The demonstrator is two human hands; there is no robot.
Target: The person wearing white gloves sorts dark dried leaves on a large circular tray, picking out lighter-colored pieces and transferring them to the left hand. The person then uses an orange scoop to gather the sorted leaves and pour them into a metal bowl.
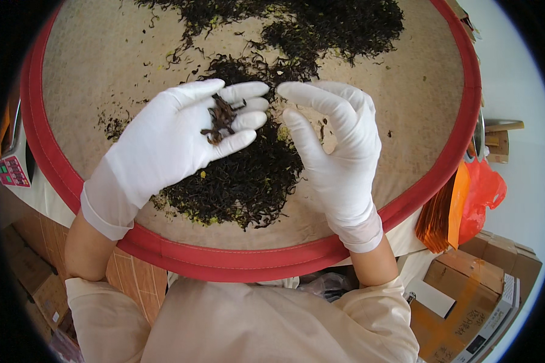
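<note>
My left hand (168,131), in a white glove, is turned palm up over a round, flat tray with a red fabric rim (236,262). A small clump of brown, twisted dried leaves (221,119) rests on its palm and fingers. To its right, my right hand (345,136), also gloved, has its thumb and forefinger apart and curved. Nothing shows between them. Under and between the hands lies a pile of dark dried leaves, perhaps tea (236,190), with yellow-green bits at its edges. The left hand hides part of this pile.
A larger heap of dark leaves (345,27) covers the tray's far side. Beyond the right rim are orange packets (440,213) and a red plastic bag (483,195). Cardboard boxes (463,290) stand low on the right. A device with a keypad (12,171) is at the left.
</note>
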